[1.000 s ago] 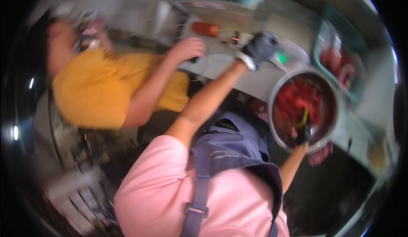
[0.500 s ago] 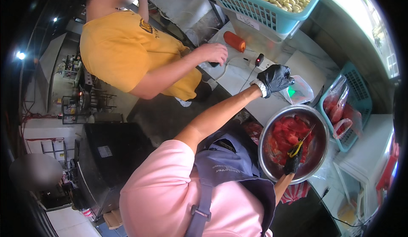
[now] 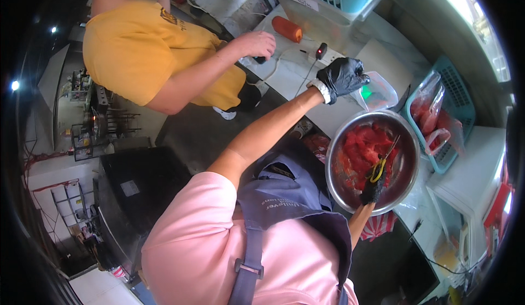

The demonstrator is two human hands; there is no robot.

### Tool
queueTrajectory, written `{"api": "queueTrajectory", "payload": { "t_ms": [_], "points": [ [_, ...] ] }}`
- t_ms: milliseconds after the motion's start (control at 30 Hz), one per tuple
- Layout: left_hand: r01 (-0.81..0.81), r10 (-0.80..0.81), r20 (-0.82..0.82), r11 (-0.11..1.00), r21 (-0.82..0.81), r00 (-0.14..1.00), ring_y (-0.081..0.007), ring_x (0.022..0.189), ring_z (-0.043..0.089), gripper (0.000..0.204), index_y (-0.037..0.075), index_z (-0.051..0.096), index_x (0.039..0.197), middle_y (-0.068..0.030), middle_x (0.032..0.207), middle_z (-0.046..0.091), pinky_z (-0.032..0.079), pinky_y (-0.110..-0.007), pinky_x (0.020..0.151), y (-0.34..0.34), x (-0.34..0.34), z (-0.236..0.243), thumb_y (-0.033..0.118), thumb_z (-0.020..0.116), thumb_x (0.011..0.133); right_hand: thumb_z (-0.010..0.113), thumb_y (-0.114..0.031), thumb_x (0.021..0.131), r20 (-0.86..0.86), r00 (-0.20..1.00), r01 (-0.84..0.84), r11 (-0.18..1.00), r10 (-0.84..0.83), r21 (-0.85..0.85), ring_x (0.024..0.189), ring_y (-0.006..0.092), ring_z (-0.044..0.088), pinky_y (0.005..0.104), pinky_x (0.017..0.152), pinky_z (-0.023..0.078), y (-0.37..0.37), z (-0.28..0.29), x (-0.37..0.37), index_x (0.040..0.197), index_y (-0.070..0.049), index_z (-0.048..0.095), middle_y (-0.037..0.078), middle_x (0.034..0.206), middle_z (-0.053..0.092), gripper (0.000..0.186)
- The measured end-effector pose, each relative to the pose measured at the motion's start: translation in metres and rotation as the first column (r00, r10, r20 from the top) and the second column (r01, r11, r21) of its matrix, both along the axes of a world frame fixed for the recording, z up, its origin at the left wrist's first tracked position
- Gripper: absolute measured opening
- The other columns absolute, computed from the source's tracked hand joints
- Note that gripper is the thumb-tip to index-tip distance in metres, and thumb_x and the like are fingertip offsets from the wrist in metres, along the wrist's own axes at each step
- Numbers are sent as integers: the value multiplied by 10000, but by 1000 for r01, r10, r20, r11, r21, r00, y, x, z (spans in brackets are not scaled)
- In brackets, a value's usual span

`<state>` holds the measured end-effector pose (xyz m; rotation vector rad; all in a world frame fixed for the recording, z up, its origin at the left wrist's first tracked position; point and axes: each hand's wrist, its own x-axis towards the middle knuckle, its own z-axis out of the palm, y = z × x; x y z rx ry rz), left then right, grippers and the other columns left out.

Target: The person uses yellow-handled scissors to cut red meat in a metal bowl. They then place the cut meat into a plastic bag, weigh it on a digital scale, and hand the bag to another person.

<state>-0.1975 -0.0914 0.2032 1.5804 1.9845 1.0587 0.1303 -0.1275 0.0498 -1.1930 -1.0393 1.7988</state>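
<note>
My left hand (image 3: 342, 79), in a black glove, hangs over the counter beside a clear plastic container (image 3: 384, 94) with a green glow at its side. Its fingers are curled together; anything between them is hidden. A large steel bowl (image 3: 411, 176) holds red raw meat (image 3: 358, 149). Inside its near right part, my right hand (image 3: 373, 189), also gloved in black, is closed around yellow-handled scissors (image 3: 378, 169). The scissor blades point up and away over the meat.
A person in a yellow shirt (image 3: 134, 48) stands at the left, one hand by the counter. An orange cylinder (image 3: 287, 28) and a power strip (image 3: 331, 56) lie farther back. Teal baskets hold bagged meat (image 3: 429, 113) and, at the top, pale cloves. A white box (image 3: 470, 163) stands right.
The whole view has shifted, so the counter, bowl and baskets sit higher in the picture. Both my hands keep nearly the same places beside the container and in the bowl.
</note>
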Motion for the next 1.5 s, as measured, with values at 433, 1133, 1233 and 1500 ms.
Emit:
{"api": "queueTrajectory", "payload": {
  "t_ms": [433,1133,1233,1500],
  "points": [
    [148,-149,91,989,15,985,-259,538,525,251,6,541,691,-163,587,539,417,-353,549,5,8,-3,249,579,739,458,-257,894,110,981,157,987,-159,22,505,25,359,179,451,294,13,-10,-18,1122,-74,503,-73,631,408,295],
    [297,-290,76,949,-103,954,-306,502,422,164,33,485,713,-145,582,457,348,-373,485,-111,-124,66,164,580,738,464,-145,866,488,775,119,852,-401,510,683,73,457,189,573,381,-44,-15,-44,1104,-22,512,-1,898,546,272],
    [337,-327,-194,941,22,925,-306,479,467,187,33,498,742,-150,556,480,363,-388,464,-112,-126,13,210,557,756,465,-150,870,406,826,251,900,-391,356,622,58,421,187,527,342,-40,-20,-45,1101,-28,517,-20,809,496,267],
    [301,-288,146,951,-77,947,-361,591,552,204,38,540,700,-186,608,546,431,-420,548,-58,-48,3,230,605,671,461,-166,883,329,883,302,942,-333,142,465,24,319,186,414,235,-39,6,-51,1095,-39,530,-68,585,365,256]
  ]
}}
